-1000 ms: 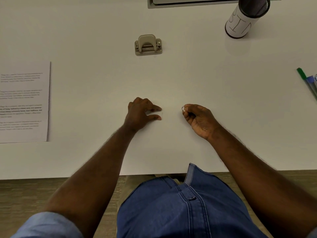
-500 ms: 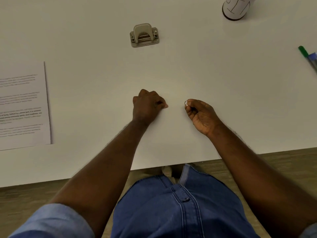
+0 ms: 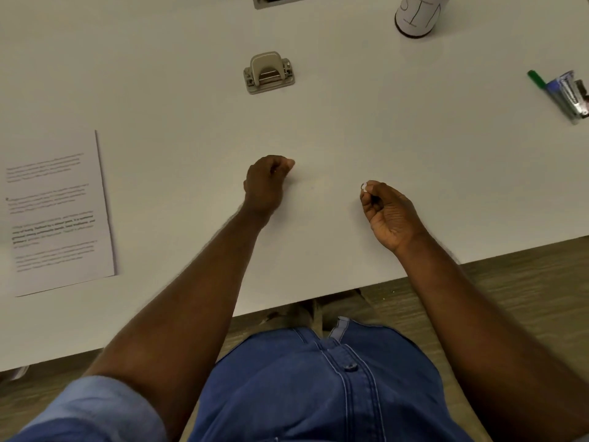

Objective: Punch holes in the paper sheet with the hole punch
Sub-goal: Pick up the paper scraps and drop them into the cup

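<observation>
Left hand (image 3: 267, 183) curled in a loose fist on the desk (image 3: 350, 129); right hand (image 3: 387, 212) pinching a tiny white scrap (image 3: 364, 186), likely punch waste. Hole punch (image 3: 268, 72) sits far, paper sheet (image 3: 57, 215) left, both untouched.

A plain white table (image 3: 350, 129) carries everything. A beige hole punch (image 3: 268, 72) sits at far centre. A printed paper sheet (image 3: 57, 215) lies flat at the near left. A cylindrical cup (image 3: 417, 14) stands at the far right. At the right edge lie a green pen (image 3: 536, 79) and a stapler (image 3: 569, 95), side by side.
</observation>
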Motion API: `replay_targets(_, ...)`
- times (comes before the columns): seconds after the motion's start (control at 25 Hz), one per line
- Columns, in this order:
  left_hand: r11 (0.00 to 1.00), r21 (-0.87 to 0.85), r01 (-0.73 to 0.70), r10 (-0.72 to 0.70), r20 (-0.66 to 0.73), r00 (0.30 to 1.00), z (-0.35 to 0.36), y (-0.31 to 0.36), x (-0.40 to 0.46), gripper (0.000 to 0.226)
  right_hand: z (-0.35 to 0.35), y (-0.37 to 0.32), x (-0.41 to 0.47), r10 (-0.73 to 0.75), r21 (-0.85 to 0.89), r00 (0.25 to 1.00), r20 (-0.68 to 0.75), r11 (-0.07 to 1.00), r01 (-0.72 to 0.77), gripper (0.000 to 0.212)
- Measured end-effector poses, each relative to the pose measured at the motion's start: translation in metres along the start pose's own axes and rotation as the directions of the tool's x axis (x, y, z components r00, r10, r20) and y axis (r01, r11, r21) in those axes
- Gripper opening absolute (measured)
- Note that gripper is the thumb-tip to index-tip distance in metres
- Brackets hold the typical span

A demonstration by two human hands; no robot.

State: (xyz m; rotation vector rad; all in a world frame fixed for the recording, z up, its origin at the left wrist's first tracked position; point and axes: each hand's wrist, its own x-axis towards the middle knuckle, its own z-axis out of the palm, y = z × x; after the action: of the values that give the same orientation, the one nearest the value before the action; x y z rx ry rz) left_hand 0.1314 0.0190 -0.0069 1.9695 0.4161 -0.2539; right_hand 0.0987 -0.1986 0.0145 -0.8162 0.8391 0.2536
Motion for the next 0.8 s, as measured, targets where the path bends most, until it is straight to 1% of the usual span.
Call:
replay_targets(0.04, 0.987, -0.156, 0.020, -0.019, 0.004, 1.000, -0.007, 0.003, -0.004, 0.019, 0.000, -0.002, -0.002, -0.010, 0.022, 1.000, -0.003, 1.000, 0.010, 0.011)
replay_targets(0.08, 0.964, -0.262, 0.035, -0.031, 0.018, 0.999, -0.012, 0.006, -0.008, 0.019, 0.000, -0.004, -0.004, -0.019, 0.042, 1.000, -0.003, 0.999, 0.019, 0.011)
replay_targets(0.12, 0.949, -0.313, 0.050, -0.042, 0.034, 0.999, -0.015, 0.007, -0.012, 0.017, 0.000, -0.005, -0.006, -0.027, 0.058, 1.000, 0.000, 0.998, 0.026, 0.011)
replay_targets(0.28, 0.945, -0.311, 0.105, -0.073, 0.111, 0.991, -0.006, 0.010, -0.023, 0.017, 0.008, -0.018, -0.006, -0.041, 0.069, 0.999, 0.024, 0.997, 0.039, 0.014)
replay_targets(0.4, 0.917, -0.375, 0.134, -0.077, 0.164, 0.983, 0.005, 0.022, -0.022, 0.013, 0.015, -0.032, 0.000, -0.027, 0.056, 0.999, 0.038, 0.998, 0.025, 0.020)
replay_targets(0.52, 0.868, -0.464, 0.180, -0.088, 0.213, 0.973, 0.013, 0.035, -0.011, 0.011, 0.021, -0.050, 0.011, -0.010, 0.044, 0.999, 0.045, 0.999, 0.008, 0.016)
replay_targets(0.6, 0.834, -0.511, 0.209, -0.113, 0.212, 0.971, 0.022, 0.051, -0.001, 0.014, 0.024, -0.070, 0.023, 0.011, 0.056, 0.999, 0.049, 0.998, -0.013, 0.014)
replay_targets(0.68, 0.820, -0.532, 0.213, -0.116, 0.209, 0.971, 0.035, 0.073, 0.014, 0.014, 0.030, -0.096, 0.039, 0.023, 0.072, 0.998, 0.063, 0.997, -0.027, 0.014)
replay_targets(0.8, 0.819, -0.554, 0.149, -0.036, 0.210, 0.977, 0.062, 0.127, 0.053, 0.010, 0.045, -0.153, 0.071, -0.019, 0.105, 0.996, 0.090, 0.994, 0.009, 0.016)
